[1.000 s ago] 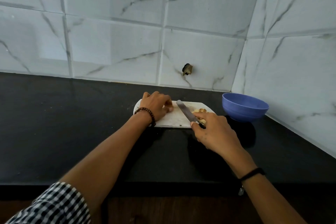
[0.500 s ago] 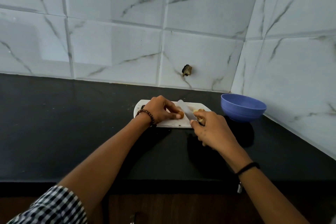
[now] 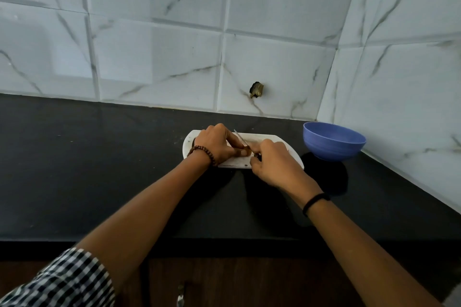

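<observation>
A white cutting board (image 3: 294,156) lies on the black counter near the back wall. My left hand (image 3: 217,143) rests on the board and pinches a small brownish piece of food (image 3: 245,149) with its fingertips. My right hand (image 3: 274,163) grips a knife by the handle. The knife's blade (image 3: 240,137) stands on edge right beside my left fingertips, against the food. Most of the food and the knife handle are hidden by my hands.
A blue bowl (image 3: 334,141) stands on the counter right of the board, near the corner of the tiled walls. A small dark fitting (image 3: 257,89) sticks out of the back wall. The counter's front edge (image 3: 224,240) runs below my forearms.
My left hand has brought the food toward the board's middle. My right hand has turned the knife from lying flat to blade on edge and moved it left against the food.
</observation>
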The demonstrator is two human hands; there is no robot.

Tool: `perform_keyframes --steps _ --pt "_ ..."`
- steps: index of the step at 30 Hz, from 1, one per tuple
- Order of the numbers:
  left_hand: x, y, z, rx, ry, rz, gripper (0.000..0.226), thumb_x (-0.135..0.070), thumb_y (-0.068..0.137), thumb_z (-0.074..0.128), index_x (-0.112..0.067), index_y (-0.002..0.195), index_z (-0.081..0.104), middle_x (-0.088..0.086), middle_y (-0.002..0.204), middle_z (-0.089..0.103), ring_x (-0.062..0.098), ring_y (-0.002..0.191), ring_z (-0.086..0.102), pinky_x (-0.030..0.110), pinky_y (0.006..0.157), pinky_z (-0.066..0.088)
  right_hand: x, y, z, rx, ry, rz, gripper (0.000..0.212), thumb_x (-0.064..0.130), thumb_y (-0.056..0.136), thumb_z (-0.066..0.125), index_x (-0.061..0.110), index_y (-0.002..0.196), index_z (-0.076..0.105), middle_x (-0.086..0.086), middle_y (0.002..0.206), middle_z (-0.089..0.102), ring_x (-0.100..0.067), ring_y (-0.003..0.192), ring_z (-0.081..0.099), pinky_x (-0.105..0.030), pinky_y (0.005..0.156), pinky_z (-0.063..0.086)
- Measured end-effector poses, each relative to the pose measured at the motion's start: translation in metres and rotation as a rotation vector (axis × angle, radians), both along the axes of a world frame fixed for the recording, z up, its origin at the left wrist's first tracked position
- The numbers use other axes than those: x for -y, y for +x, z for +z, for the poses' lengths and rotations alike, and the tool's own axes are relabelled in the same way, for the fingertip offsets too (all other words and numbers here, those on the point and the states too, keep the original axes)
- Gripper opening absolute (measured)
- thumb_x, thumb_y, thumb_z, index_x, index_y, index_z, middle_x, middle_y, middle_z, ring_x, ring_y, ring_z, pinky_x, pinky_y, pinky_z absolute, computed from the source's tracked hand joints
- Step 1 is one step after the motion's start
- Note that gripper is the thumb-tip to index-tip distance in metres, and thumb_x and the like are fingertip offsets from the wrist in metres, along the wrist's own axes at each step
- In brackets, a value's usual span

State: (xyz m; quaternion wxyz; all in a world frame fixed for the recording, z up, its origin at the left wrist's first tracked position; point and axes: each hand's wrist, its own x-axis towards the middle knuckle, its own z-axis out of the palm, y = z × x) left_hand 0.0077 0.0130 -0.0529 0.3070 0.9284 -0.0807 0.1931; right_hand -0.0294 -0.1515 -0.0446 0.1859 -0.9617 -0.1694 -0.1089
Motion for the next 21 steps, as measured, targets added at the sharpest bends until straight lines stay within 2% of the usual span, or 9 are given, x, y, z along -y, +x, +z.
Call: perform_keyframes --steps 3,5,6,8,13,15,17,21 --pt "0.001 -0.002 0.001 0.009 0.018 0.007 0.022 -0.047 0.071 0.08 -0.032 0.087 0.078 -0.022 0.057 0.053 0.001 0.064 0.05 0.023 0.067 0.04 0.002 -0.001 0.002 -0.082 0.1 0.014 0.025 0.022 0.099 0.047 0.013 0.116 0.063 -0.01 0.089 0.064 -0.022 0.068 0.064 -0.029 0.052 0.05" --pt "0.002 -0.002 0.001 0.006 0.024 0.009 0.021 -0.045 0.072 0.08 -0.032 0.088 0.078 -0.023 0.058 0.052 0.002 0.066 0.049 0.031 0.081 0.046 0.004 -0.002 0.007 -0.151 0.195 0.028 0.027 0.02 0.1 0.046 0.013 0.118 0.065 -0.008 0.077 0.065 -0.022 0.062 0.065 -0.029 0.054 0.055" --pt "0.002 -0.001 0.001 0.006 0.024 0.011 0.021 -0.045 0.072 0.08 -0.032 0.088 0.079 -0.023 0.058 0.053 0.002 0.066 0.049 0.035 0.089 0.046 0.005 -0.002 0.009 -0.179 0.24 0.029 0.028 0.019 0.1 0.046 0.013 0.118 0.066 -0.008 0.073 0.065 -0.022 0.06 0.063 -0.03 0.056 0.054" --pt "0.001 0.0 0.0 0.009 0.022 0.01 0.02 -0.046 0.072 0.08 -0.032 0.087 0.078 -0.022 0.06 0.055 0.002 0.069 0.05 0.038 0.095 0.045 0.007 -0.004 0.011 -0.225 0.319 0.026 0.027 0.017 0.101 0.046 0.011 0.117 0.066 -0.009 0.07 0.064 -0.018 0.057 0.058 -0.027 0.053 0.051" --pt "0.001 -0.002 0.0 0.017 0.022 0.028 0.02 -0.048 0.072 0.079 -0.033 0.085 0.078 -0.012 0.074 0.067 0.014 0.088 0.063 0.04 0.096 0.045 0.012 -0.016 0.01 -0.345 0.355 0.028 0.025 0.016 0.104 0.046 0.003 0.112 0.065 -0.013 0.069 0.06 -0.015 0.051 0.052 -0.02 0.043 0.042" --pt "0.0 -0.002 0.0 0.012 0.021 0.024 0.02 -0.047 0.072 0.079 -0.032 0.085 0.079 -0.014 0.074 0.067 0.013 0.089 0.063 0.038 0.094 0.046 0.014 -0.023 0.012 -0.354 0.332 0.022 0.025 0.016 0.104 0.045 0.001 0.11 0.063 -0.014 0.07 0.06 -0.016 0.053 0.053 -0.02 0.042 0.042" --pt "-0.001 -0.002 -0.001 0.001 0.021 0.002 0.019 -0.047 0.073 0.079 -0.033 0.084 0.079 -0.013 0.083 0.073 0.009 0.087 0.061 0.036 0.094 0.047 0.016 -0.03 0.014 -0.353 0.308 0.015 0.023 0.015 0.103 0.044 0.001 0.112 0.061 -0.014 0.072 0.061 -0.017 0.057 0.055 -0.02 0.044 0.044" --pt "-0.003 0.0 -0.003 0.003 0.017 -0.044 0.017 -0.046 0.074 0.078 -0.033 0.084 0.077 -0.016 0.085 0.074 0.004 0.087 0.064 0.029 0.082 0.052 0.025 -0.045 0.018 -0.401 0.286 0.016 0.023 0.016 0.104 0.043 0.003 0.119 0.054 -0.012 0.075 0.057 -0.016 0.06 0.052 -0.023 0.048 0.042"
